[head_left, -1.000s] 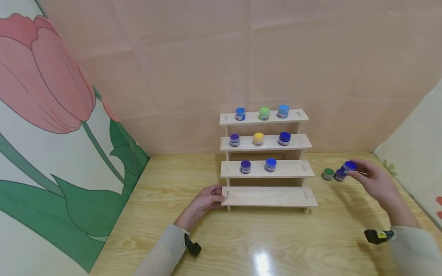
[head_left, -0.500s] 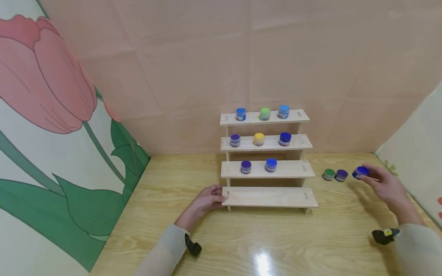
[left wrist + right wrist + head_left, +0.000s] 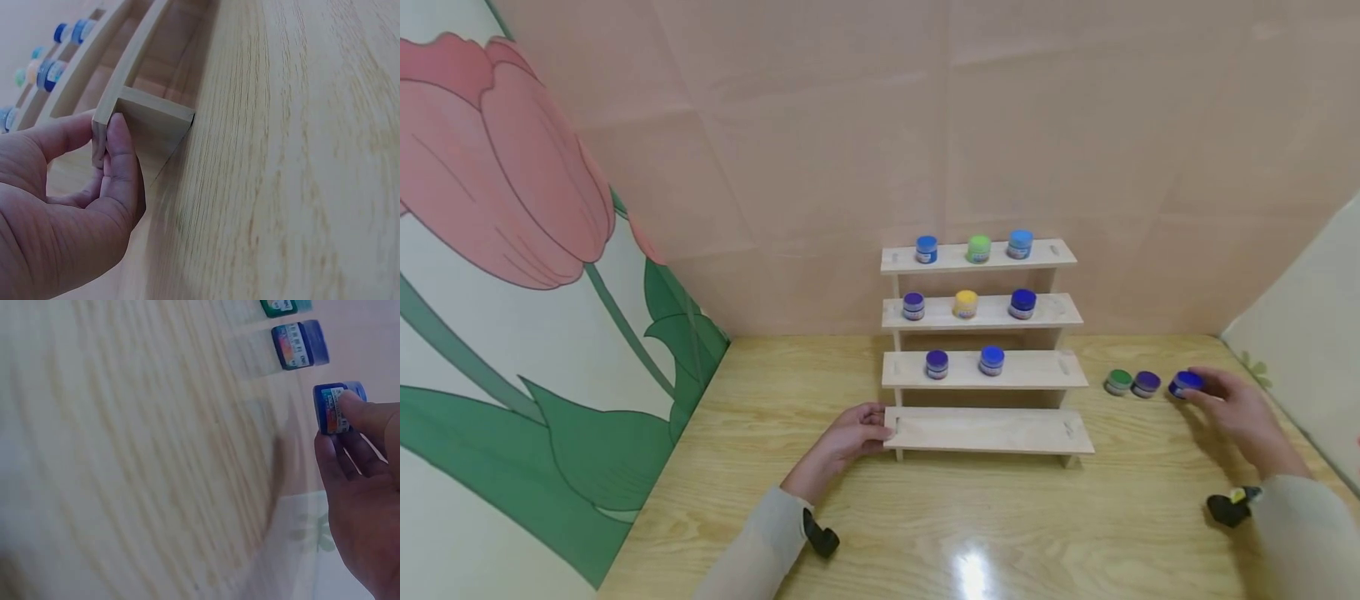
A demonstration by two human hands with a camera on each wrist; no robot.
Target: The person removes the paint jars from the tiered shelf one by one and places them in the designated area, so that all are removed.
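Observation:
A four-step wooden display rack (image 3: 988,429) stands on the table. My left hand (image 3: 850,435) pinches the left end of its lowest shelf, thumb on top and fingers beneath, as the left wrist view shows. On the right, my right hand (image 3: 1243,412) holds a small blue paint jar (image 3: 1184,383) between thumb and fingers, at or just above the table. Left of it stand a purple paint jar (image 3: 1146,384) and a green paint jar (image 3: 1118,382), side by side. In the right wrist view the held blue jar (image 3: 331,409) shows its label.
Several paint jars stand on the upper three shelves, among them a yellow jar (image 3: 966,304) and a light green jar (image 3: 978,249). A pinkish cloth (image 3: 805,167) hangs behind the wooden table (image 3: 760,400). Walls border both sides.
My right hand has carried the blue jar from above the purple jar to the right, then lowered it beside the others. My left hand has stayed on the rack.

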